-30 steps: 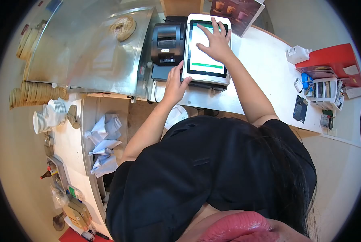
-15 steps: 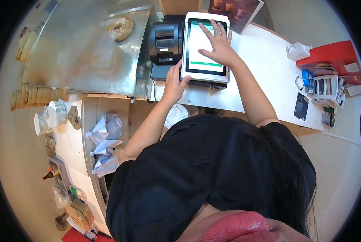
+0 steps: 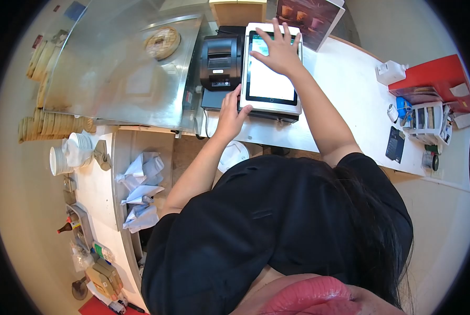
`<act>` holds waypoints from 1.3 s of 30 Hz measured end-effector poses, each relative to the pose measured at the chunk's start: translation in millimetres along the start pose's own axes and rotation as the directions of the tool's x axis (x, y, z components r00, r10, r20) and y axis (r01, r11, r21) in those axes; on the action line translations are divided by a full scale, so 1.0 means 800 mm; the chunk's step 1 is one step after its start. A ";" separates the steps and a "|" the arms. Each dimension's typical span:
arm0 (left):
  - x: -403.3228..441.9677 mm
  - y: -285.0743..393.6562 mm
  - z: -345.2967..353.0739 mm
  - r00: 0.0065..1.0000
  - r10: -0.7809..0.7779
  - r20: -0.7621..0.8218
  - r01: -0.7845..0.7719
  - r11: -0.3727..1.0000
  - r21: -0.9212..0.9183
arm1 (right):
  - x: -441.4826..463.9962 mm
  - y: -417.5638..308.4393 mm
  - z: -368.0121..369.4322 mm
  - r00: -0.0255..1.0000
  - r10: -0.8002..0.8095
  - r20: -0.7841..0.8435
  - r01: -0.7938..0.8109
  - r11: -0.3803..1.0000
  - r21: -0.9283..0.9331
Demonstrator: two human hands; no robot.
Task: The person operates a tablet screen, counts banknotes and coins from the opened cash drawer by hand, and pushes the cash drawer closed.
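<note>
close head view, looking steeply down

the counter (image 3: 345, 84) (white) bears a bottle (image 3: 390, 73)

- Black top (image 3: 293, 220), lightly creased
- Pointed neckline (image 3: 268, 266), near
- Short black sleeves (image 3: 164, 231)
- Long, dark, loose hair (image 3: 371, 220) on the right
- Left hand (image 3: 232, 116) and right hand (image 3: 282, 56) bare

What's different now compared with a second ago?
The right hand has moved slightly toward the top of the tablet, and the green bar near its bottom has gone. The left hand stays at the tablet's lower left corner; nothing was visibly taken hold of or let go.
</note>
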State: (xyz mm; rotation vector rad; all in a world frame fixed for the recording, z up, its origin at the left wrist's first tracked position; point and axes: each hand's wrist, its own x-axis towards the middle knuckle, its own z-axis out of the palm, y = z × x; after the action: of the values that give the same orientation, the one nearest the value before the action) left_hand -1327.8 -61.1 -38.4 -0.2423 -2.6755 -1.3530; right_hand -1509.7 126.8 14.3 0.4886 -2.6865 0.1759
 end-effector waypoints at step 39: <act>-0.002 -0.002 0.003 0.999 0.031 -0.023 -0.031 0.999 0.029 | -0.073 -0.010 -0.023 0.996 -0.002 0.090 -0.005 0.997 0.079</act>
State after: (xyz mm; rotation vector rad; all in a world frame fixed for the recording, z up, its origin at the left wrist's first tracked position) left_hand -1326.7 -60.3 -41.1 -0.2618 -2.6587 -1.2992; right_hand -1450.2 140.7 7.7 0.5303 -2.7760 0.2677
